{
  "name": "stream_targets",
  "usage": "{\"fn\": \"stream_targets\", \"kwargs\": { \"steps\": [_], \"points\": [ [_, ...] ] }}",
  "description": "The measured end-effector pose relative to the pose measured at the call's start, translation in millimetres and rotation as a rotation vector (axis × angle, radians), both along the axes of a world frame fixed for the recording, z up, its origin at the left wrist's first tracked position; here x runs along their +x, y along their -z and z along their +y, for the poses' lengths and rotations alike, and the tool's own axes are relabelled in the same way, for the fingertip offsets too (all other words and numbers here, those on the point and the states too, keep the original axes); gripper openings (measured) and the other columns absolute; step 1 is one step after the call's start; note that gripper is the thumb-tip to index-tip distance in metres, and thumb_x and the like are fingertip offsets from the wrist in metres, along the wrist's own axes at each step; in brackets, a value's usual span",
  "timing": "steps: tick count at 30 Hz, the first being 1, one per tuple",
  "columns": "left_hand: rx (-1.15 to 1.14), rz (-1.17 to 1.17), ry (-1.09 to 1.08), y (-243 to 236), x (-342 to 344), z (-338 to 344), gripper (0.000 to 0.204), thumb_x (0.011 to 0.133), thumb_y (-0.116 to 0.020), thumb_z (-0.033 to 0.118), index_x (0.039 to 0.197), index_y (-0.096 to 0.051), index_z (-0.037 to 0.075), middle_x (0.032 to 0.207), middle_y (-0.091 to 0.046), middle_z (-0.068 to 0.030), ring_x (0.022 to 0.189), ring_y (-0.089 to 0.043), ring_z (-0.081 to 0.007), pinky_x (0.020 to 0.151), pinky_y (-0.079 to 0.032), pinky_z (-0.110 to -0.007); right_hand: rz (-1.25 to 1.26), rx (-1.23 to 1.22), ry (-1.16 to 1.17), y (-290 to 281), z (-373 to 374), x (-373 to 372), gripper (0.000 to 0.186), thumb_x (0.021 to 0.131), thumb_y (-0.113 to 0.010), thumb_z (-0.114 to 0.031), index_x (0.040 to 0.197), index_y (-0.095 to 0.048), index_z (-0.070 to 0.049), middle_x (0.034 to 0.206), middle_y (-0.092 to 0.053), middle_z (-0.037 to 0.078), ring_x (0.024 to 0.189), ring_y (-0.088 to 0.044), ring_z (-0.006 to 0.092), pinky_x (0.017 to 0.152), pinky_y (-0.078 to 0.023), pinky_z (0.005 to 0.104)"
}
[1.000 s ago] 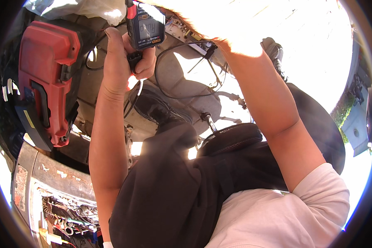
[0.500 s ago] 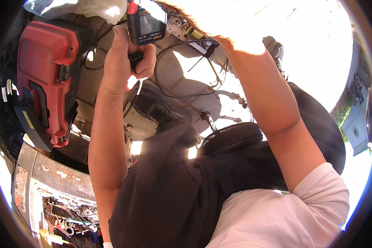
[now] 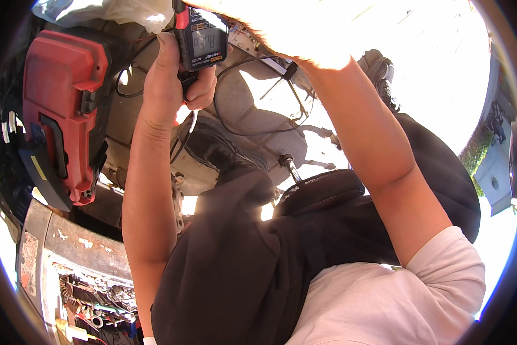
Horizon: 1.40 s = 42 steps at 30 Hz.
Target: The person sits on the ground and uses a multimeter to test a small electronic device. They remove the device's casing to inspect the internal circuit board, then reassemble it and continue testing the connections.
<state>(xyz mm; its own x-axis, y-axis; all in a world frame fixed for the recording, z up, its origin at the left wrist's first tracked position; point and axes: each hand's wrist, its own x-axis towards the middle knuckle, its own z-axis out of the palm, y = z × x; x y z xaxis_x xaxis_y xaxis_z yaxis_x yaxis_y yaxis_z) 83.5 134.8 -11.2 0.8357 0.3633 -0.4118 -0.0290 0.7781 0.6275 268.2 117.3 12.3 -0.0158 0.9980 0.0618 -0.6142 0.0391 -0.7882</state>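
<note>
My left hand point(image 3: 163, 86) grips a handheld digital multimeter point(image 3: 202, 40) with a dark body and red edge, along with a black piece point(image 3: 187, 81) beneath it, from which a thin cable hangs. My right hand point(image 3: 293, 31) reaches in at the top, beside the meter; it is washed out by sunlight and its fingers cannot be made out. Behind it, partly covered, lies an exposed circuit board point(image 3: 244, 39) with black cables looping below.
A red tool case point(image 3: 60, 80) stands at the left, with a pale plastic bag point(image 3: 126, 12) above it. Below are a worn metal box of jumbled tools point(image 3: 97, 299), my shoe point(image 3: 212, 149), my dark-clad legs and a black padded seat point(image 3: 316, 190) on pavement.
My left hand and the multimeter have shifted very slightly, the meter a little left and down since half a second ago. Otherwise the arms stay nearly where they were.
</note>
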Motion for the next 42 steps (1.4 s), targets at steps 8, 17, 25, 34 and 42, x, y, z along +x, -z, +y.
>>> {"fn": "stream_targets", "kwargs": {
  "steps": [8, 17, 25, 34, 42],
  "points": [
    [0.020, 0.098, -0.063, -2, -5, 5, 0.085, 0.093, -0.027, 0.074, 0.114, -0.054, -0.004, 0.046, -0.028, 0.0040, 0.034, -0.024, -0.0094, 0.035, -0.022, -0.027, 0.064, -0.167, -0.080, -3, -4, 21, 0.015, 0.099, -0.056, -0.016, 0.103, -0.063, -0.003, 0.086, -0.066, 0.006, 0.077, -0.062, 0.0137, 0.068, -0.052, 0.0271],
    [-0.041, 0.238, -0.125, -7, -6, 8, 0.073, 0.099, -0.022, 0.064, 0.111, -0.055, -0.001, 0.045, -0.023, 0.0051, 0.032, -0.019, -0.0089, 0.035, -0.020, -0.027, -0.672, -0.719, 0.031, 52, -50, 16, 0.044, 0.095, -0.058, -0.040, 0.098, -0.066, 0.003, 0.083, -0.069, 0.009, 0.073, -0.065, 0.0119, 0.065, -0.052, 0.0273],
    [-0.061, 0.211, -0.122, -6, -10, 8, 0.081, 0.095, -0.023, 0.073, 0.112, -0.052, -0.001, 0.046, -0.024, 0.0046, 0.034, -0.020, -0.0086, 0.037, -0.021, -0.027, -0.720, -0.685, 0.059, 68, -54, 10, 0.031, 0.090, -0.065, -0.027, 0.106, -0.070, 0.000, 0.080, -0.069, 0.006, 0.071, -0.064, 0.0123, 0.067, -0.051, 0.0281],
    [-0.029, 0.167, -0.104, -2, -12, 8, 0.084, 0.093, -0.025, 0.075, 0.112, -0.052, -0.002, 0.045, -0.025, 0.0043, 0.035, -0.020, -0.0092, 0.038, -0.020, -0.027, -0.845, -0.632, 0.027, 74, -51, 10, 0.026, 0.090, -0.064, -0.023, 0.105, -0.070, -0.002, 0.086, -0.071, 0.010, 0.081, -0.064, 0.0193, 0.077, -0.049, 0.0333],
    [-0.056, 0.189, -0.107, 0, -13, 8, 0.082, 0.094, -0.024, 0.073, 0.110, -0.054, -0.002, 0.045, -0.025, 0.0042, 0.035, -0.020, -0.0097, 0.038, -0.021, -0.028, -0.868, -0.643, 0.026, 77, -59, 8, 0.025, 0.090, -0.065, -0.023, 0.105, -0.071, -0.003, 0.090, -0.072, 0.011, 0.083, -0.065, 0.0198, 0.080, -0.050, 0.0339]
  ]
}}
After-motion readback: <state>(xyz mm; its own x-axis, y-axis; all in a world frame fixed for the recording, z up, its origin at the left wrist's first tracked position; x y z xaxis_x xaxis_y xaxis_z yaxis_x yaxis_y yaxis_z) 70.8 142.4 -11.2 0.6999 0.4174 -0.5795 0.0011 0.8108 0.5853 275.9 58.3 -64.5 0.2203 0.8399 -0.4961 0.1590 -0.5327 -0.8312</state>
